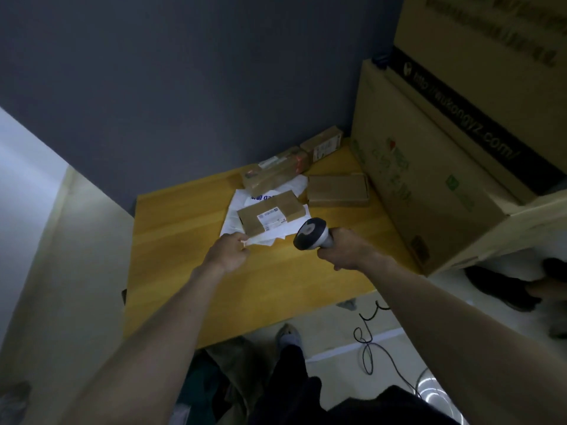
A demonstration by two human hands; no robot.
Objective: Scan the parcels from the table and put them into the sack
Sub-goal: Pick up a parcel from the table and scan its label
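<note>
— So, from the head camera, what is each hand doing?

— Left hand (230, 251) pinches the near edge of a white poly mailer (264, 237), thin, crinkled plastic lying flat on the tabletop (184, 240). Right hand (343, 250) has its fingers (326, 259) wrapped round the handle of a barcode scanner (310, 234), smooth grey plastic with a dark oval head, tilted toward the parcels.

— And what sits on that mailer?

— A flat cardboard parcel (271, 216), rectangular, matte brown, with a white printed label on its top face. It rests on the mailer, just beyond the left fingertips.

— Other parcels?

— Three more, all cardboard. A plain flat one (337, 190) lies to the right, beside the big carton. A long taped box (276, 170) and a small labelled box (323, 144) stand against the dark wall at the far edge.

— The tabletop itself?

— Smooth yellow wood grain. Large corrugated cartons (429, 167) are stacked at its right side. A black cable (368, 348) loops on the pale floor below.
</note>
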